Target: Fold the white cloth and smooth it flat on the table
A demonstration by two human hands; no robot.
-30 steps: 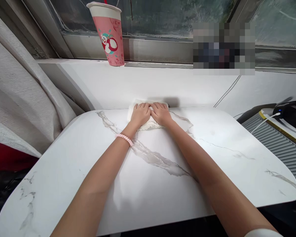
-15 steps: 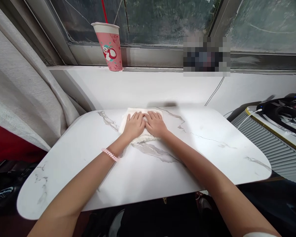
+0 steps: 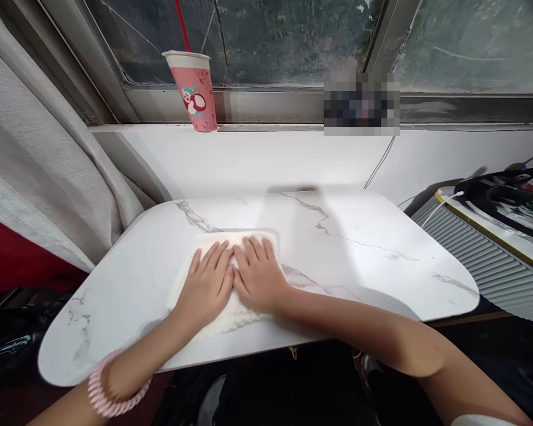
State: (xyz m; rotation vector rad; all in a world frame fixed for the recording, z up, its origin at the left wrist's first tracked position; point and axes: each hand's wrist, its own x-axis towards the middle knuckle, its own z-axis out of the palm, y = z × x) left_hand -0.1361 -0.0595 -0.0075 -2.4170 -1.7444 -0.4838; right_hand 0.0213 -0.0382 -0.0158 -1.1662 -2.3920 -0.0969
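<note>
Hands: the left hand (image 3: 206, 287) and right hand (image 3: 258, 278) lie flat, palms down, fingers together and extended, side by side and touching, both pressed on the white cloth (image 3: 213, 322)
Cloth position: spread flat near the front edge of the marble-look table (image 3: 359, 248), left of centre, mostly hidden under the palms
Risk: the near scalloped hem sits close to the table edge, so pressure towards the body could probably drag it off; the smooth top gives little grip, and the cloth may bunch or slip sideways
Textures: the cloth looks soft, thin and folded to a rectangle; the table is glossy white with grey veins and rounded corners
Wrist: a pink coiled band (image 3: 101, 397) circles the left wrist
Sill: a pink paper cup (image 3: 194, 92) stands upright, well apart from the hands
</note>
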